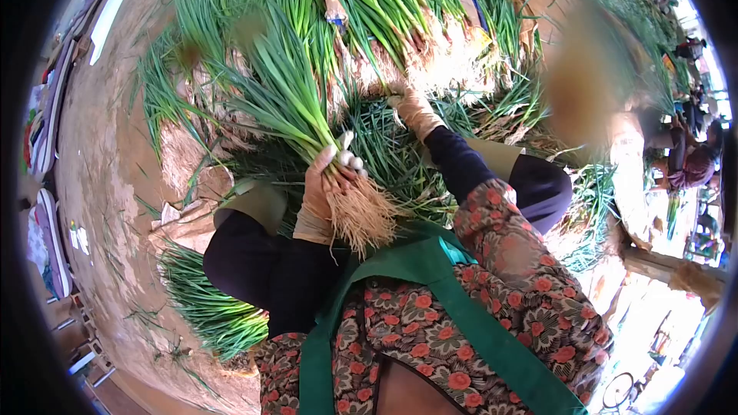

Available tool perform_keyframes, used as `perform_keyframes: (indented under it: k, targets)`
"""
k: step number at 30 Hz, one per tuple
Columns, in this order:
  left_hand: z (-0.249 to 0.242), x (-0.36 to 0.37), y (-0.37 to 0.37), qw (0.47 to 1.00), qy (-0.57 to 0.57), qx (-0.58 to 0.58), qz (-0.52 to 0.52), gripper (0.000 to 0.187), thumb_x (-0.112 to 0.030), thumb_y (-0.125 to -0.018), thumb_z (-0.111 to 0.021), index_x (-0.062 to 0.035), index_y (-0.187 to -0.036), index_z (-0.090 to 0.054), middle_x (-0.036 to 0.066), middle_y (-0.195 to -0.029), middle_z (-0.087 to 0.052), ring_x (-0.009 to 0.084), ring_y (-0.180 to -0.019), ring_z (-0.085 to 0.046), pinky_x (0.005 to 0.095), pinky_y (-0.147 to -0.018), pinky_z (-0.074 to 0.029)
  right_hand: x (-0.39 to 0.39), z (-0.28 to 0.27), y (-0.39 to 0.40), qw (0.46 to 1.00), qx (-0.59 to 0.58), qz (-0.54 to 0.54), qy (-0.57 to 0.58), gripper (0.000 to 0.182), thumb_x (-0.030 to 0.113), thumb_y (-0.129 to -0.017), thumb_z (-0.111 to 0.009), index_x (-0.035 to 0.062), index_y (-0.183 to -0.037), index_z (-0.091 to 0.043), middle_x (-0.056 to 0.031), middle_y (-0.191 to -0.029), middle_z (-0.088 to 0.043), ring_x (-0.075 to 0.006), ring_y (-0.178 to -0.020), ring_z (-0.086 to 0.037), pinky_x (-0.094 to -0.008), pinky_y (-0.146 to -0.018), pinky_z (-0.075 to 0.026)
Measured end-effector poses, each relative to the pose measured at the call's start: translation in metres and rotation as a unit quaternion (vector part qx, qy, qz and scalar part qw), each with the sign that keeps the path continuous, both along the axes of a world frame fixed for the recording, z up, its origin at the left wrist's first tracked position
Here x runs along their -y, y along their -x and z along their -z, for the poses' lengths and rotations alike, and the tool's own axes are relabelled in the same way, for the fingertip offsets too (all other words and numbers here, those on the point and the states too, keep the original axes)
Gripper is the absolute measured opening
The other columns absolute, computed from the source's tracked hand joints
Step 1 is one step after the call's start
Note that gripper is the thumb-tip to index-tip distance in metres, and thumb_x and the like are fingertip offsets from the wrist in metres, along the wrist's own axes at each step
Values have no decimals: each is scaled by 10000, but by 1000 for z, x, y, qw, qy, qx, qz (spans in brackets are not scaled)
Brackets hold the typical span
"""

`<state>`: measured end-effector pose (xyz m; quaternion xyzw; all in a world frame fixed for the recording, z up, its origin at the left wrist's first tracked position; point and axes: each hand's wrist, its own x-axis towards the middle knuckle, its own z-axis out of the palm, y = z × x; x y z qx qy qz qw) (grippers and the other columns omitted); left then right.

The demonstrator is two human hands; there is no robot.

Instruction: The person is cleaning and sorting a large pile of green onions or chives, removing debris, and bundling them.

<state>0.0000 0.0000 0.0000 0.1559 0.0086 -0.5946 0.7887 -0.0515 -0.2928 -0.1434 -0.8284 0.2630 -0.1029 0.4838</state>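
Gloved and closed, my left hand (319, 192) grips a bunch of green onions (307, 107) just above its pale, stringy roots (360, 215). The long green leaves point up and to the left. My right hand (416, 111), also gloved, reaches forward to the lower edge of the big onion pile (377, 0), at the roots. Its fingers are partly hidden among the stalks, so what they hold, if anything, cannot be made out. Loose green leaves (384, 142) lie between and below the two hands.
Another bundle of green onions (215, 300) lies on the ground at the lower left. Root clumps (181, 157) stick out left of the pile. A person (688, 165) is at the far right. Blurry spots, one large and brown, cover parts of the view.
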Motion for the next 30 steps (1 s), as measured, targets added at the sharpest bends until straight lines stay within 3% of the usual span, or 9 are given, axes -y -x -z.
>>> perform_keyframes:
  k: [3,7,12,18,19,24,26,29,30]
  targets:
    - [-21,3,-6,992,-118,32,-44,356,-205,-880,-563,-15,-1169,-476,146,-1010,-600,227,-821,-592,361,-706,-532,-24,-39,-12,966,-167,-134,144,343,216,-827,-614,5,-1095,-586,-178,-1023,-634,-259,-944,-608,-345,-829,-470]
    - [-21,16,13,980,-193,4,-36,360,-193,-850,-593,-21,-1150,-493,151,-1022,-585,209,-767,-592,341,-629,-517,-82,-102,28,988,-43,-82,-124,304,240,-849,-606,55,-1090,-603,-107,-989,-650,-200,-867,-616,-318,-762,-484]
    - [-29,19,18,966,-245,83,-16,348,-193,-860,-566,-27,-1154,-482,137,-1029,-571,203,-868,-580,355,-772,-504,-104,-128,60,931,-6,-313,186,249,267,-883,-497,85,-1001,-619,-98,-976,-640,-242,-915,-615,-384,-792,-491]
    - [-37,0,5,994,-47,55,-77,350,-260,-900,-512,-24,-1156,-473,122,-863,-574,192,-779,-581,369,-735,-524,29,-180,-5,951,208,53,225,350,157,-798,-642,24,-1110,-557,-156,-967,-641,-280,-855,-617,-336,-754,-482]
    - [-38,0,4,990,-65,80,-100,368,-265,-901,-510,-14,-1167,-470,115,-846,-576,184,-748,-580,357,-703,-525,29,-200,-6,964,63,117,232,282,132,-811,-608,30,-1070,-565,-171,-953,-638,-291,-842,-617,-358,-721,-483]
    - [-20,2,-5,993,-72,75,-59,388,-243,-891,-531,4,-1186,-480,123,-922,-593,214,-818,-603,375,-739,-532,20,-186,-22,967,-52,10,248,203,95,-800,-554,21,-977,-620,-158,-821,-626,-296,-566,-592,-371,-555,-479]
    - [-59,24,17,981,-140,33,-129,383,-242,-889,-533,7,-1176,-484,146,-965,-606,230,-845,-627,366,-739,-540,-14,-139,-2,876,20,-125,466,218,167,-826,-520,29,-978,-595,-124,-779,-610,-259,-599,-586,-338,-544,-487]
    - [-24,15,5,978,-162,128,-29,431,-256,-889,-533,-7,-1233,-458,158,-1016,-609,198,-712,-602,320,-644,-521,-106,-170,56,926,104,-224,285,293,203,-810,-521,42,-1053,-556,-94,-769,-620,-274,-639,-611,-365,-500,-479]
    - [-26,18,9,976,-183,109,-32,419,-254,-881,-546,-4,-1210,-475,150,-983,-616,179,-665,-587,309,-623,-513,-126,-178,73,899,-70,-269,338,295,215,-821,-527,50,-1063,-560,-109,-808,-638,-293,-702,-632,-387,-523,-485]
